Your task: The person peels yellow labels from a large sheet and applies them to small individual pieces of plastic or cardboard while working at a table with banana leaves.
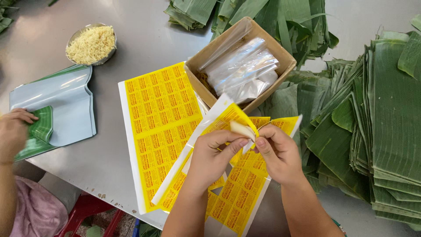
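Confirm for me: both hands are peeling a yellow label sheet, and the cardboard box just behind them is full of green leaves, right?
Not quite. The head view shows the cardboard box holding clear plastic bags, not leaves. The green leaves lie stacked outside it. The left hand and right hand do pinch the yellow label sheet.

You are holding a small pale label (242, 130) between your left hand (215, 153) and right hand (276, 153), above yellow label sheets (239, 193) with white edges. A bigger yellow label sheet (160, 118) is lying flat on the counter (131, 48). Just beside it, a brown cardboard box (239, 61) is holding clear plastic bags (241, 70).
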